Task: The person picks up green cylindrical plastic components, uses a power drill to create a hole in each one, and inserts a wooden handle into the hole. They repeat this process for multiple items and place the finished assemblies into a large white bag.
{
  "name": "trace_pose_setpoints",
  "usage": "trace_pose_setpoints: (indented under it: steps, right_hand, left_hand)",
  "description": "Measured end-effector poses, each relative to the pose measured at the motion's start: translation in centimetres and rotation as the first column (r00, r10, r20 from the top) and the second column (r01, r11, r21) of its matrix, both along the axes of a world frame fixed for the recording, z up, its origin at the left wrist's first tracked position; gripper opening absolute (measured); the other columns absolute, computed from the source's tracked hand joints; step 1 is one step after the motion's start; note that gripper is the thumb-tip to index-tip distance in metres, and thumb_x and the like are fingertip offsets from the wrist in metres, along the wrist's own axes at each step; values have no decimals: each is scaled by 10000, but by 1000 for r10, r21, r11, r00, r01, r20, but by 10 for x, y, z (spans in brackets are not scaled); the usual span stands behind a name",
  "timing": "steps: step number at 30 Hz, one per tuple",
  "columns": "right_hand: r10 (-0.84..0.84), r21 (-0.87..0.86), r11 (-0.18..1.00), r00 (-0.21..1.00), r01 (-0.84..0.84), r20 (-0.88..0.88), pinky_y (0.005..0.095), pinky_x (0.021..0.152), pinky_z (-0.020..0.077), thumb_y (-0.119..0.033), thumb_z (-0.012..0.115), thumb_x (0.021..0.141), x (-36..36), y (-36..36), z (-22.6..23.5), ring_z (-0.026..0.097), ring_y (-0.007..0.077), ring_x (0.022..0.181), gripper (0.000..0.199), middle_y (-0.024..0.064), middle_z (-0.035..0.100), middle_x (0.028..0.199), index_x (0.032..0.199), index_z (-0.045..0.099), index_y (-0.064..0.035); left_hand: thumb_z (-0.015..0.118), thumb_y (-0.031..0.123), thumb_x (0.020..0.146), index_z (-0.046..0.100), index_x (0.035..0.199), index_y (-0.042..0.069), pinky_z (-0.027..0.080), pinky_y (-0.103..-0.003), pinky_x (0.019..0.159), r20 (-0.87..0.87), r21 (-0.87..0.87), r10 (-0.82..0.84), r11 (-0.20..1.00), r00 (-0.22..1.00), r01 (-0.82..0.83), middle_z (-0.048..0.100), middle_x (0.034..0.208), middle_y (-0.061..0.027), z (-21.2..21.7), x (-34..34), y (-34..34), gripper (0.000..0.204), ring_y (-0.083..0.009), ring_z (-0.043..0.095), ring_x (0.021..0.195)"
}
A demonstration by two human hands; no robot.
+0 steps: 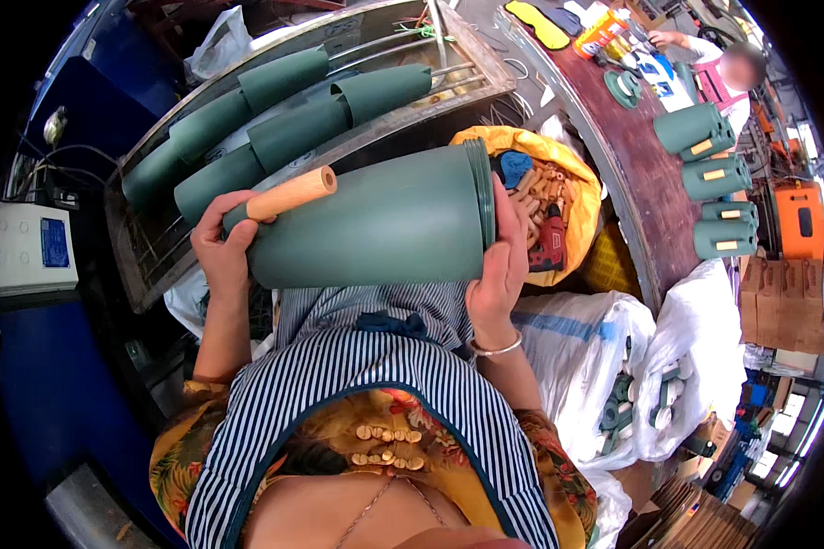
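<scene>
A large dark green canister (375, 220) lies sideways across my lap, its ridged rim to the right. A pale wooden handle (291, 193) with a round hole in its end sticks out along the canister's left side. My left hand (222, 242) is closed around the green stub at the handle's base. At the other end, my right hand (502, 265) grips the ridged rim, thumb on the near side and fingers behind. Beyond the canister, several green curved shells (293, 128) lie in two rows in a metal-edged wooden trough (485, 78).
Right of the canister, a yellow sack (581, 215) holds wooden handles (549, 188) and a red power tool (549, 242). A brown table (604, 137) carries finished-looking green canisters (719, 178); a co-worker (719, 78) stands beyond. White plastic bags (577, 357) with green parts lie nearby.
</scene>
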State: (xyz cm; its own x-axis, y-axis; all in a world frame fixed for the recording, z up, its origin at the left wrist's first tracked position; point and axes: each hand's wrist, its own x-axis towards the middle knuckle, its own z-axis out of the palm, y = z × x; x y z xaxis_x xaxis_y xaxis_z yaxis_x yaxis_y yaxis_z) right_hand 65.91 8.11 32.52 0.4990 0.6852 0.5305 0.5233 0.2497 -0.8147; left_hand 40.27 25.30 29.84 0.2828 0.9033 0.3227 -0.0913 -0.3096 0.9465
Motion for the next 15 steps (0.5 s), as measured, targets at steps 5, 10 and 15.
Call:
trace_pose_setpoints:
  steps: [5, 10, 15]
  right_hand:
    - [-89, 190, 981, 960, 38, 266, 386, 819, 438, -401, 415, 951, 10, -19, 6, 540, 295, 878, 619, 169, 559, 977, 1287, 525, 107]
    - [-83, 252, 967, 886, -40, 457, 453, 734, 454, -482, 461, 944, 19, -50, 17, 535, 318, 820, 628, 151, 570, 899, 1202, 585, 77]
    - [74, 235, 940, 823, -246, 563, 449, 741, 439, -554, 527, 889, 14, -69, 19, 480, 276, 764, 623, 104, 548, 869, 1152, 621, 2]
  left_hand:
    - [648, 229, 871, 630, 1046, -39, 508, -278, 755, 53, -79, -206, 975, 977, 210, 657, 856, -83, 17, 24, 14, 321, -163, 627, 810]
    - [572, 235, 947, 599, 1019, -15, 528, -279, 722, 174, -415, -530, 725, 830, 550, 622, 811, -64, 28, 63, 42, 262, -150, 610, 788]
    - [568, 292, 972, 580, 969, 20, 527, -213, 607, 215, -806, -620, 323, 754, 495, 609, 786, -40, 22, 85, 49, 272, -102, 595, 692]
